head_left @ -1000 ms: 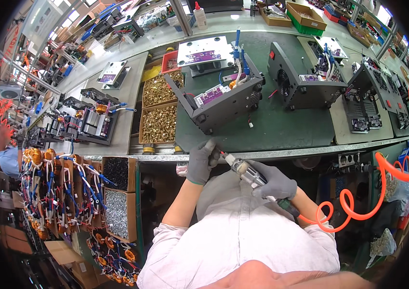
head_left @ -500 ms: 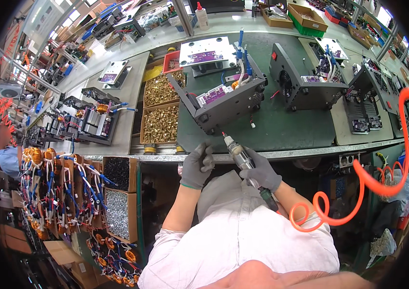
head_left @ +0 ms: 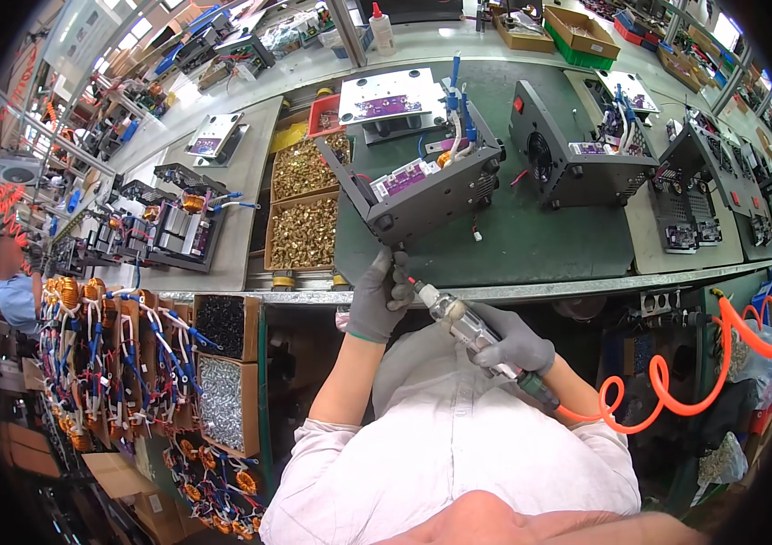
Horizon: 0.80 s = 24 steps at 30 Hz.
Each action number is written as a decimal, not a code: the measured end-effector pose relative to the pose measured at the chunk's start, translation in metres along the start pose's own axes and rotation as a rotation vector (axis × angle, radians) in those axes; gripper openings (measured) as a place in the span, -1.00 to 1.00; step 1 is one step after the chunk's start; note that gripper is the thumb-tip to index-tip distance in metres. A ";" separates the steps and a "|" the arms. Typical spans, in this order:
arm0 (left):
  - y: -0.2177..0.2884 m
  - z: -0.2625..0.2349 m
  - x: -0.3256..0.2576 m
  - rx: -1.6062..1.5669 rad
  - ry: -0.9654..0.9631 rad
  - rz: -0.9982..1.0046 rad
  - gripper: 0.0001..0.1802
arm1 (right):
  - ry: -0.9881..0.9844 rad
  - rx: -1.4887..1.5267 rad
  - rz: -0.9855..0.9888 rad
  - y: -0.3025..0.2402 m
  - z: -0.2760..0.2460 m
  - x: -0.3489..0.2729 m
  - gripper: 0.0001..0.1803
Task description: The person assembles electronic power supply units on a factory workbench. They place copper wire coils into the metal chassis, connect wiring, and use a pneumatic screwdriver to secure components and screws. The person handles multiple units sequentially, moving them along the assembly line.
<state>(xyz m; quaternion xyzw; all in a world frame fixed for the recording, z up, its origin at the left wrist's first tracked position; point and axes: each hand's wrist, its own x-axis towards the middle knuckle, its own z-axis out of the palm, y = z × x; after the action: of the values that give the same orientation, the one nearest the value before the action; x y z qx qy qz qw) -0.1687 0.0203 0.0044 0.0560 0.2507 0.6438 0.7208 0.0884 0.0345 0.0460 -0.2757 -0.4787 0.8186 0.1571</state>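
My right hand (head_left: pixel 517 343), in a grey glove, is wrapped around an air screwdriver (head_left: pixel 464 325). The tool's red-tipped bit points up and left, close to my left fingers. My left hand (head_left: pixel 377 298), also gloved in grey, has its fingers drawn together at the near lower corner of a dark metal housing (head_left: pixel 431 202); anything pinched there is too small to make out. That housing stands tilted on the green mat (head_left: pixel 531 245), with a purple circuit board (head_left: pixel 404 180) and blue-and-white cables (head_left: pixel 456 109) inside.
An orange coiled hose (head_left: pixel 667 391) runs right from the screwdriver. Left of the mat are boxes of brass-coloured parts (head_left: pixel 304 234). A second housing (head_left: pixel 577 168) stands to the right. Wired copper coils (head_left: pixel 113 363) hang at the left, and another person's sleeve (head_left: pixel 15 304) shows there.
My left hand has moved up to the housing's lower corner. My right hand and the screwdriver have shifted slightly down, with the bit a little left. The hose's coils have swung right.
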 end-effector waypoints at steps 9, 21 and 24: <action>-0.002 0.013 -0.011 0.251 0.000 0.133 -0.68 | -0.036 0.061 0.079 -0.010 0.004 -0.010 0.05; -0.004 0.041 -0.010 0.072 0.266 0.000 -0.64 | 0.160 -0.258 -0.185 -0.018 0.018 0.011 0.05; 0.000 0.004 -0.011 -0.080 0.185 -0.078 -0.60 | 0.159 -0.200 -0.176 -0.017 0.016 0.018 0.04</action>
<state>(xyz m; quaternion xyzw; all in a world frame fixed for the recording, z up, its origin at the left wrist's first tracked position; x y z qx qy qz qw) -0.1680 0.0106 0.0111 -0.0423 0.2922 0.6273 0.7207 0.0643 0.0406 0.0619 -0.3108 -0.5661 0.7256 0.2376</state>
